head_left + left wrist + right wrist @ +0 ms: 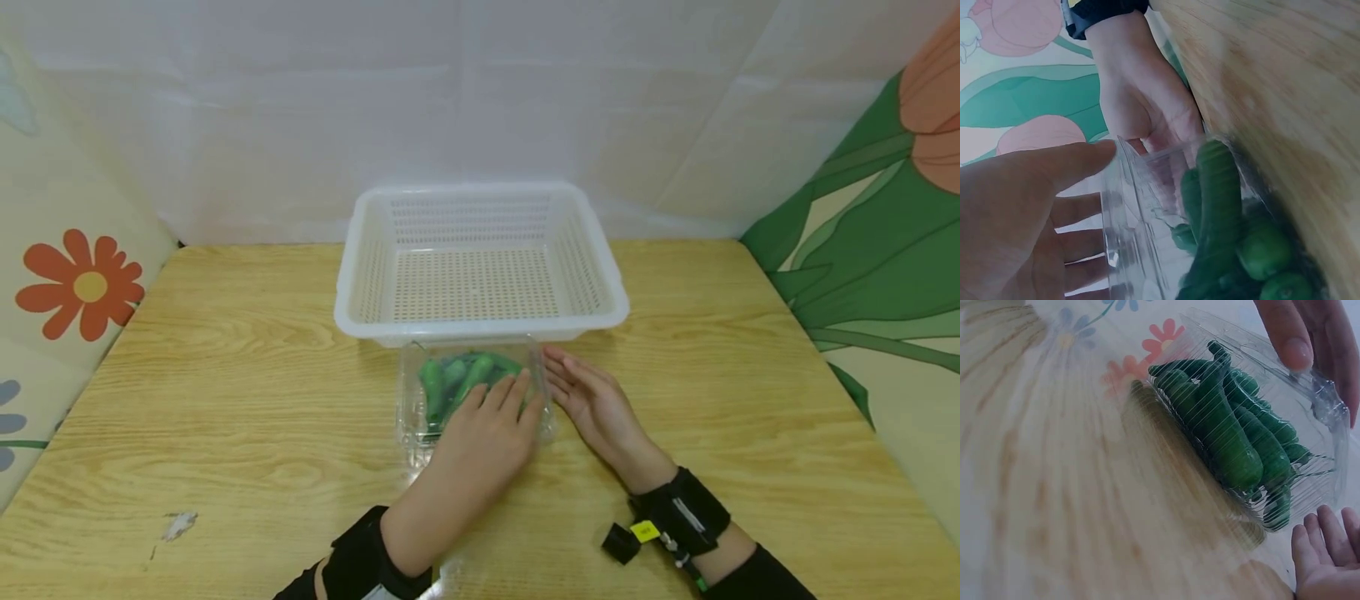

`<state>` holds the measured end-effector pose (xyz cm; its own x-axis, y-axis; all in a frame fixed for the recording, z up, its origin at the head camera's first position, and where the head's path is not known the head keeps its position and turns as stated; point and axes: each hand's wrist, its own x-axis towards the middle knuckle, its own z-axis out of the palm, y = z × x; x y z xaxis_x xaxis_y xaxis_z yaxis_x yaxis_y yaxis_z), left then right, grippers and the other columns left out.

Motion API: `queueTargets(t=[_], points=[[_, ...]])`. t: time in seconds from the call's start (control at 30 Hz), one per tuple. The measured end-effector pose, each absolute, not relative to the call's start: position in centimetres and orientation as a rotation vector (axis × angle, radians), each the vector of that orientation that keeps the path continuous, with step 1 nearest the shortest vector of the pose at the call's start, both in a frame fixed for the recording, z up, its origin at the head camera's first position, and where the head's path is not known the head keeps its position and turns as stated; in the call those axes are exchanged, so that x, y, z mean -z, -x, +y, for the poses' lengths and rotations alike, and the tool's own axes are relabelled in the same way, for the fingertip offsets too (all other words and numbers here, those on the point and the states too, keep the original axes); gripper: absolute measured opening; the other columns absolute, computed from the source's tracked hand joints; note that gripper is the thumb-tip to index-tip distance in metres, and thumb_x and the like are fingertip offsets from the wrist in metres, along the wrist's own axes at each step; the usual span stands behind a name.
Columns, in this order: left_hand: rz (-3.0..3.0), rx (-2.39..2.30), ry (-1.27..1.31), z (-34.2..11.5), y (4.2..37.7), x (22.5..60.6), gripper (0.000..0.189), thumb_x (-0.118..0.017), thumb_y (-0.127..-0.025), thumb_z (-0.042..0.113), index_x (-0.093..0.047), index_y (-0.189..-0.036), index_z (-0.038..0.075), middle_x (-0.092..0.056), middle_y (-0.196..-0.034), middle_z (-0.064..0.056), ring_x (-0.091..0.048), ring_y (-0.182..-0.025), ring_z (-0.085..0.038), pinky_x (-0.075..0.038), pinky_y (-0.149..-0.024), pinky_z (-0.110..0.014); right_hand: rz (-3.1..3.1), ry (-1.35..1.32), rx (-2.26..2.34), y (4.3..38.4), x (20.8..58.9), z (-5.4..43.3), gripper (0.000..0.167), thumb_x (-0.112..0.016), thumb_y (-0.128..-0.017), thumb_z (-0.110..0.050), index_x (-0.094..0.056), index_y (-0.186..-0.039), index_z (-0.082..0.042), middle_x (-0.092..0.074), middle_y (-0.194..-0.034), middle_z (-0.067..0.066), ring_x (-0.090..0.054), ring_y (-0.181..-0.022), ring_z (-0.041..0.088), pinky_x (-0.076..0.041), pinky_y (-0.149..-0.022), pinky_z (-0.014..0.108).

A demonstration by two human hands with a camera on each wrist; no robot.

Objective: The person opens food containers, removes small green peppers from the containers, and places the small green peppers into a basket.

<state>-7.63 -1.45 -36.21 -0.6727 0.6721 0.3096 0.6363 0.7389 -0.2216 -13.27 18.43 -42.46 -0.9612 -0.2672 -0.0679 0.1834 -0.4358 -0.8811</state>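
A clear plastic clamshell box (411,392) with several green chili peppers (453,379) inside sits on the table in front of the basket. Its lid lies over the peppers. My left hand (487,442) rests on top of the lid toward the right side, fingers extended and spread. Beside the right wall of the box is my right hand (596,408), palm turned toward it and fingers loosely straight. In the right wrist view, the right hand's fingers (1329,544) lie at the box's edge, while the left thumb (1288,344) touches the lid from above.
A white perforated plastic basket (480,325) stands directly behind the box, near the back edge of the wooden table (247,400). White sheeting (300,125) hangs behind. Flower-patterned panels (885,242) flank both sides. Both wrists wear black straps (686,512).
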Motion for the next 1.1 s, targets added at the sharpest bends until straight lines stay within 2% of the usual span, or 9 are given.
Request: queueTargets(t=[0.1, 0.4, 0.5, 0.63, 0.83, 1.1], points=[[-2.585, -0.160, 0.991, -1.06, 7.53, 36.12, 0.033, -0.062, -0.097, 0.018, -0.064, -0.129, 0.012, -0.059, -0.136, -0.012, -0.061, -0.118, -0.021, -0.053, -0.096, -0.036, 1.508, 0.099, 2.451, 13.24, 42.45, 18.42, 0.030, -0.038, -0.109, -0.015, -0.067, -0.119, -0.018, -0.067, -0.124, -0.003, -0.059, -0.119, 0.011, -0.047, -0.102, 0.026], [-2.589, -0.225, 0.938, -0.45, 7.35, 36.06, 0.030, -0.062, -0.097, 0.019, -0.068, -0.126, 0.016, -0.061, -0.135, -0.009, -0.062, -0.117, -0.019, -0.053, -0.096, -0.036, 1.519, 0.085, 2.436, 13.18, 42.58, 18.51, 0.029, -0.039, -0.109, -0.016, -0.063, -0.124, -0.014, -0.066, -0.125, -0.003, -0.058, -0.121, 0.010, -0.046, -0.103, 0.027], [-2.598, -0.232, 0.937, -0.44, 7.36, 36.05, 0.030, -0.061, -0.098, 0.020, -0.067, -0.127, 0.017, -0.061, -0.135, -0.008, -0.062, -0.117, -0.019, -0.052, -0.097, -0.036, 1.533, 0.075, 2.425, 13.22, 42.59, 18.51, 0.034, -0.039, -0.109, -0.017, -0.053, -0.137, -0.007, -0.065, -0.126, -0.003, -0.057, -0.121, 0.010, -0.046, -0.103, 0.027], [-2.613, -0.241, 0.944, -0.52, 7.34, 36.04, 0.033, -0.062, -0.097, 0.020, -0.066, -0.130, 0.017, -0.061, -0.135, -0.007, -0.062, -0.117, -0.018, -0.052, -0.098, -0.037, 1.566, 0.051, 2.400, 13.32, 42.56, 18.38, 0.050, -0.040, -0.108, -0.018, -0.029, -0.147, 0.011, -0.059, -0.135, 0.004, -0.056, -0.122, 0.010, -0.044, -0.105, 0.028], [-2.589, -0.251, 0.940, -0.58, 7.22, 36.18, 0.032, -0.061, -0.098, 0.021, -0.067, -0.129, 0.017, -0.063, -0.133, -0.007, -0.063, -0.115, -0.017, -0.052, -0.097, -0.036, 1.597, 0.028, 2.372, 13.33, 42.45, 18.15, 0.055, -0.040, -0.108, -0.019, -0.023, -0.148, 0.014, -0.046, -0.148, 0.016, -0.054, -0.124, 0.010, -0.043, -0.106, 0.028], [-2.513, -0.312, 0.921, -0.39, 7.07, 36.43, 0.030, -0.055, -0.100, 0.022, -0.069, -0.125, 0.017, -0.066, -0.127, -0.004, -0.064, -0.109, -0.015, -0.053, -0.094, -0.034, 1.577, 0.033, 2.398, 13.29, 42.30, 18.12, 0.053, -0.040, -0.108, -0.018, -0.025, -0.148, 0.014, -0.061, -0.133, 0.000, -0.056, -0.123, 0.010, -0.044, -0.105, 0.028]])
